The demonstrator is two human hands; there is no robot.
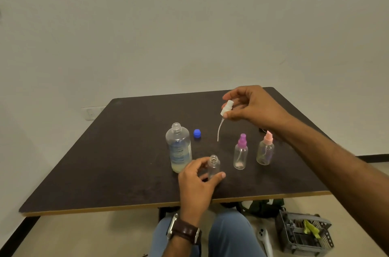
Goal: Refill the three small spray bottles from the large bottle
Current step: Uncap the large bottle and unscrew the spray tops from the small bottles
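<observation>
The large clear bottle (179, 149) stands uncapped on the dark table (126, 151), with a little pale liquid at its bottom. Its blue cap (197, 133) lies just to its right. My left hand (197, 181) grips a small clear bottle (213, 165) with an open neck, upright on the table. My right hand (252, 107) holds that bottle's white spray head (227, 107) in the air, its thin tube hanging down. Two more small bottles stand to the right, one with a purple spray top (241, 152), one with a pink top (265, 149).
The table's near edge (147, 207) runs across in front of my knees. On the floor at the lower right sit a grey basket (303, 233) of odds and ends and a white controller (264, 237). A dark bag (263, 207) lies under the table.
</observation>
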